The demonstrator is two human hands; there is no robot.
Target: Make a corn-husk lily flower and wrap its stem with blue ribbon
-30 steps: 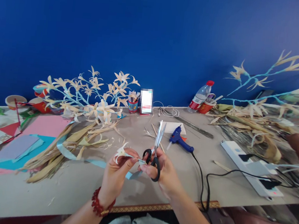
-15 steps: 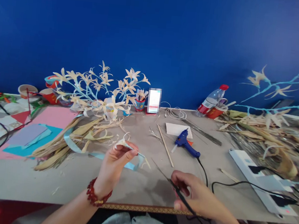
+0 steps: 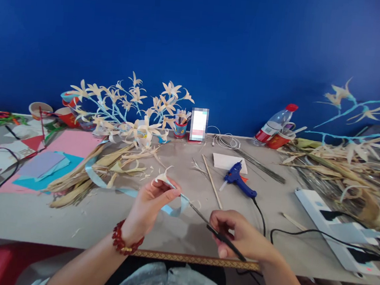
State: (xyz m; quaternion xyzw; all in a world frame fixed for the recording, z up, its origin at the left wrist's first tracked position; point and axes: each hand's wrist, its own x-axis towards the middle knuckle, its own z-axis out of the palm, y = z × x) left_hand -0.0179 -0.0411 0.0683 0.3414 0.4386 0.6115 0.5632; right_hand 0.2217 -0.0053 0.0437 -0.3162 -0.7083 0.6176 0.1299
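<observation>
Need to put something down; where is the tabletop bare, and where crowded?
Bare: between the husk bundle and front table edge, left of the left hand, bar small scraps; and between glue gun and power strip. Crowded: the right, with a husk heap; the left, with paper sheets.

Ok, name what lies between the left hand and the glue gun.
In the head view, a thin pale stick lies between the left hand and the glue gun.
</observation>
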